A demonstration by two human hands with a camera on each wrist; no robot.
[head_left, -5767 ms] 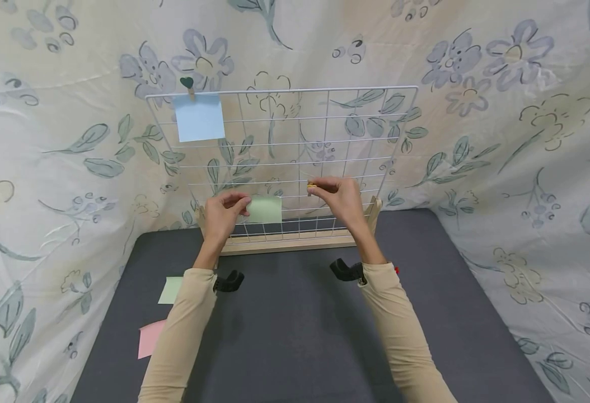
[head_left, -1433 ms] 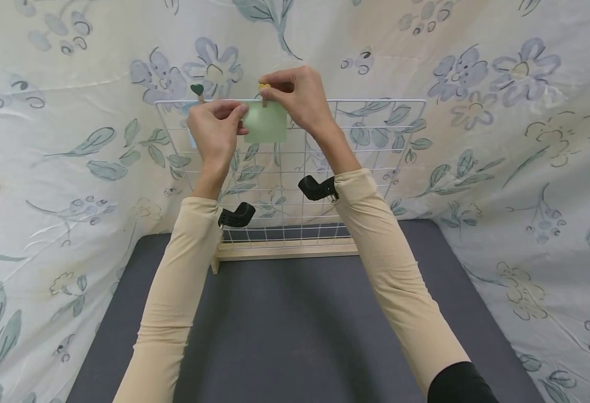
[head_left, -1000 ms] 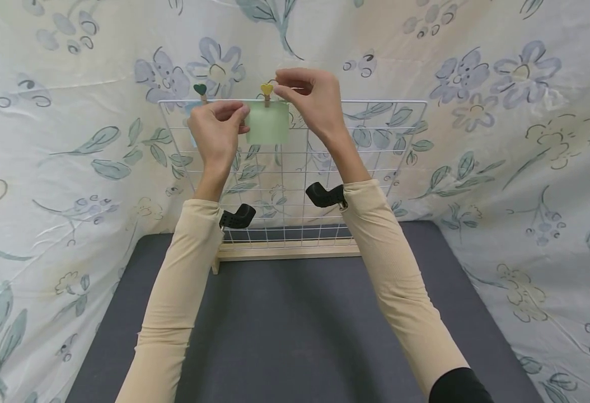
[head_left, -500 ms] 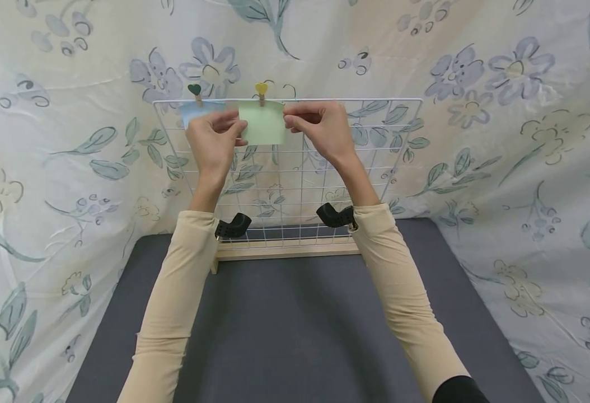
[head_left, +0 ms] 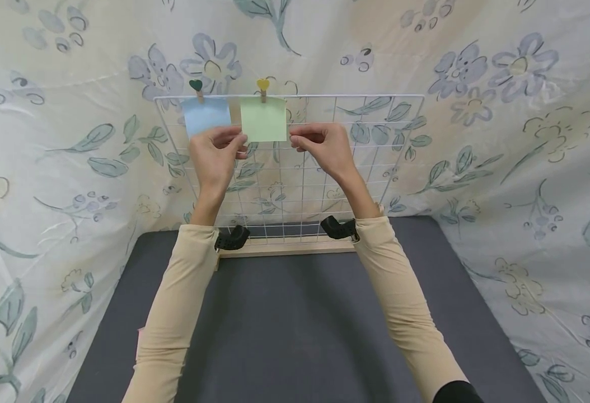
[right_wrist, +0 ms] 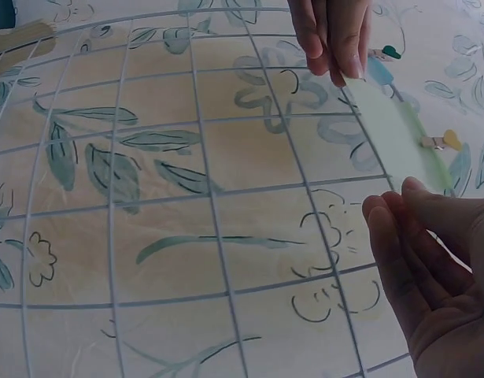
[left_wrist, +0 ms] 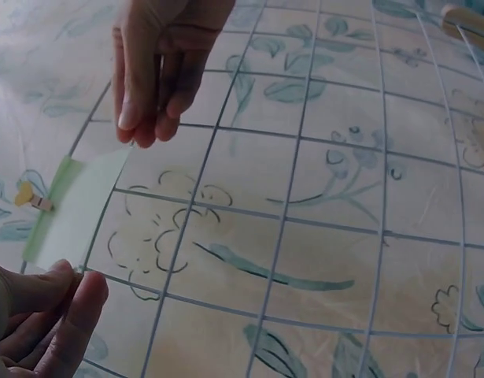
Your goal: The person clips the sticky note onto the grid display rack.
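A green sticky note (head_left: pixel 263 120) hangs from the top wire of a white grid panel (head_left: pixel 320 168), under a small wooden clothespin with a yellow heart (head_left: pixel 262 84). My left hand (head_left: pixel 214 157) pinches its lower left corner between thumb and fingers. At the lower right corner is my right hand (head_left: pixel 327 146), thumb and fingertips together on the corner, as both wrist views show. To the left hangs a blue sticky note (head_left: pixel 206 113) under a clothespin with a dark green heart (head_left: pixel 196 85); my left hand covers its lower part in the head view.
The grid stands in a wooden base (head_left: pixel 287 248) at the back of a dark grey table (head_left: pixel 290 324). A pink note (head_left: pixel 140 341) peeks out beside my left sleeve. Floral cloth (head_left: pixel 501 140) surrounds the table. Black wrist cameras (head_left: pixel 233 238) are strapped to both wrists.
The green note and yellow-heart clothespin went from low before the grid to its top wire. My right hand let go of the clothespin and moved down to the note's right edge, then its lower corner.
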